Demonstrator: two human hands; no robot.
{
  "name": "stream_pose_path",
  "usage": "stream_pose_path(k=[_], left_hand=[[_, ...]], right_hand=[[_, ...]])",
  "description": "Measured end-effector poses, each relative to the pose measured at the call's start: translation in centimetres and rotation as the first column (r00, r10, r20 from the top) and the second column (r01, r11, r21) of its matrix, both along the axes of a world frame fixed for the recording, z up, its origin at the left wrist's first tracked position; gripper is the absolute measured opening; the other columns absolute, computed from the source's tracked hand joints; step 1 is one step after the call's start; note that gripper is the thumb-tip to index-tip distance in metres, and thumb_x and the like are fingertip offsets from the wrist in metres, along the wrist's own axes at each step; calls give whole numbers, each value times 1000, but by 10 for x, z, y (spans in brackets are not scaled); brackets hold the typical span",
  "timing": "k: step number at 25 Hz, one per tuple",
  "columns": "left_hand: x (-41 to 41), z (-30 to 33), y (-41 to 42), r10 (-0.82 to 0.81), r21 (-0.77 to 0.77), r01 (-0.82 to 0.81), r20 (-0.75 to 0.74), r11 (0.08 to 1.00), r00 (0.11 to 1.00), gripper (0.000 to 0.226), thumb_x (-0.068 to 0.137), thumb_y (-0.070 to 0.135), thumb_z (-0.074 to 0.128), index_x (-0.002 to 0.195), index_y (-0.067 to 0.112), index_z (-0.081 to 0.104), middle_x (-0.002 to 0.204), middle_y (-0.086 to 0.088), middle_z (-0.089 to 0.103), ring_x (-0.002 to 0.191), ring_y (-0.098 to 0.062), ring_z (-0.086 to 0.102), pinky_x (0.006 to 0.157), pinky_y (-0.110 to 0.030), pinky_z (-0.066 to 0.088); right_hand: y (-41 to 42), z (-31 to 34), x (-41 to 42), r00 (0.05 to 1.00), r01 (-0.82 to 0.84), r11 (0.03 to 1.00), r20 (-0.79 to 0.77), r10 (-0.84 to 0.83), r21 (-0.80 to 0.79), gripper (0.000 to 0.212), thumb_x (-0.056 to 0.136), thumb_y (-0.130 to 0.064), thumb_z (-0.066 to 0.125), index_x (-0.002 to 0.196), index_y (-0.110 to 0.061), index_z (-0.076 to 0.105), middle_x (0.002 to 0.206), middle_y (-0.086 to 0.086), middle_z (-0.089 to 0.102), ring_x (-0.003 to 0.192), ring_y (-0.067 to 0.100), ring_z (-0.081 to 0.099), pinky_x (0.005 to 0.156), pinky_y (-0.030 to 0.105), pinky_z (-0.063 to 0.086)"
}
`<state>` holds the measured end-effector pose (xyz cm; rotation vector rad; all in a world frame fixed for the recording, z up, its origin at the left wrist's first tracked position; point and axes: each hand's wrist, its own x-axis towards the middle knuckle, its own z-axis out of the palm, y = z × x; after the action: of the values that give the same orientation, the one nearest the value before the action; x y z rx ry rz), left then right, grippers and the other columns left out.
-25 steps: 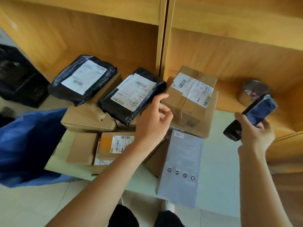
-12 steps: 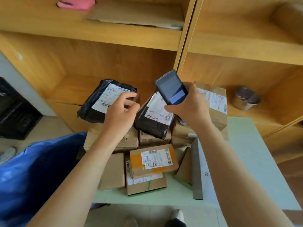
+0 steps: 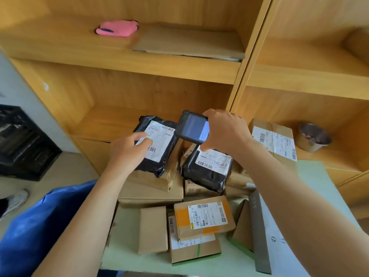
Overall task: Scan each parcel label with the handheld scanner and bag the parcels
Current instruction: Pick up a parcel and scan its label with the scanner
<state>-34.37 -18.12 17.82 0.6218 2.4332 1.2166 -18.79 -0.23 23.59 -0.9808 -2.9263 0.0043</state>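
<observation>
My right hand (image 3: 223,130) grips the black handheld scanner (image 3: 192,127), holding it between the two black poly parcels with its lit screen facing me. My left hand (image 3: 129,150) rests on the left black parcel (image 3: 159,154), fingers lying on its white label. The second black parcel (image 3: 207,170) leans on cardboard boxes to the right. A brown box with orange tape and a label (image 3: 203,216) lies nearer to me. The blue bag (image 3: 40,226) sits open at the lower left.
Several more cardboard parcels are piled on the pale green table (image 3: 299,196); a grey box (image 3: 259,232) stands on edge at the right. A wooden shelf unit (image 3: 179,76) rises behind, holding a metal cup (image 3: 313,136) and a pink item (image 3: 117,29). A black crate (image 3: 22,142) stands left.
My left hand slid up from the cardboard box onto the left black parcel's label. My right hand carried the scanner a little left and up, toward that parcel.
</observation>
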Motion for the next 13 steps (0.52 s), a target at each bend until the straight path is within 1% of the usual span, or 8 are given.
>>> stream_pose_path(k=[1,2,3,4,6,8,11,13], left_hand=[[-8,0,0,1,-37,0,26,999,1000,42,92,34,59,133,26,61,121,4,63,82,-7,55,76,-28,43],[-16,-1,1,0,-68,3,43,998,999,46,93,35,59,137,25,57,128,2,61,97,-14,57,82,-30,44],[-23,-3,3,-1,-103,6,48,995,999,49,93,35,58,141,24,54,137,-2,56,113,-21,55,90,-34,43],[-31,-7,4,-3,-130,9,49,991,999,51,94,35,58,142,22,51,142,-5,53,122,-25,51,94,-35,41],[-43,-19,5,-12,-156,21,59,988,998,52,94,32,58,143,18,49,143,-9,52,119,-25,51,91,-33,39],[-55,-32,4,-20,-154,32,81,988,997,54,94,31,59,145,16,47,144,-9,51,116,-23,52,91,-31,39],[-71,-49,4,-24,-177,41,98,983,995,57,95,33,56,148,18,42,145,-8,48,117,-20,50,89,-30,37],[-83,-57,5,-33,-202,59,130,978,991,60,96,38,52,151,20,36,149,-8,44,125,-24,48,94,-33,39]], right_hand=[[1,0,-6,999,-18,1000,40,18,18,81,66,-49,91,132,-16,56,112,0,68,97,21,64,73,31,40],[3,0,-13,996,-39,999,82,36,29,77,67,-49,91,127,-16,58,107,0,67,96,21,64,74,32,39],[4,0,-20,990,-59,998,127,55,30,70,67,-50,91,120,-16,59,99,-1,64,93,21,63,73,32,39],[5,0,-28,982,-77,997,177,72,21,63,68,-50,90,112,-16,59,91,-2,61,89,21,62,72,33,39],[5,-2,-40,955,-111,994,277,107,-2,55,70,-49,89,101,-16,58,79,-3,54,83,22,61,67,33,40],[2,-4,-51,929,-127,992,349,127,-23,53,69,-49,89,96,-15,58,76,-2,54,79,23,62,64,33,43],[-9,-7,-61,899,-137,989,413,146,-53,57,67,-52,89,95,-16,56,77,-2,56,80,25,64,65,33,45],[-20,-7,-66,880,-128,990,453,143,-63,59,66,-53,89,99,-16,57,79,-2,55,80,25,62,66,33,44]])
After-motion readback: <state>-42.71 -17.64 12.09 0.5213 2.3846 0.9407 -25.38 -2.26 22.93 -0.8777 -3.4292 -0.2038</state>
